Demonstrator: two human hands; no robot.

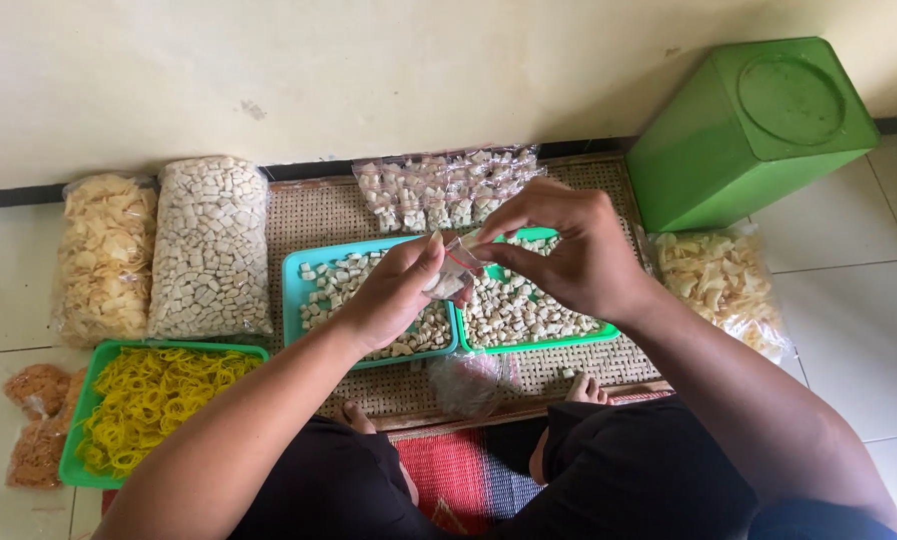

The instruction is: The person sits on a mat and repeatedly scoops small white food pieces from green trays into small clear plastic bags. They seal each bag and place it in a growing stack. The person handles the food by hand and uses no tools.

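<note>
Small clear zip bag (454,272), part-filled with pale cracker cubes, pinched between both hands above the seam where the teal tray (295,272) meets the green tray (546,341). Left hand (393,295) cupped under and behind, fingers closed on the bag's body; right hand (573,250) bent over the top, thumb and forefinger nipped tight on the mouth strip. Both hands narrow, both holding the bag.

Risks from here, as a judgement: thin plastic, slippery grip, so a slack pinch could tip the bag and scatter cubes. Directly over the trays, though, so most would drop back among the loose pieces. A few might bounce onto the woven mat (318,215), where one stray cube already lies by the toes. Mouth possibly not sealed along its whole length; cannot tell from this angle. Too hard a squeeze could crush brittle pieces.

Edges and room: tight all round. Row of filled small bags (448,185) just behind the trays against the wall. Big sack of cubes (210,245) and sack of chips (105,255) to the left, green tray of yellow rubber bands (148,400) near the left forearm. Green bin (748,125) and another chip bag (723,285) close on the right. Empty clear bags (468,380) near the knees. Freest space straight up.
</note>
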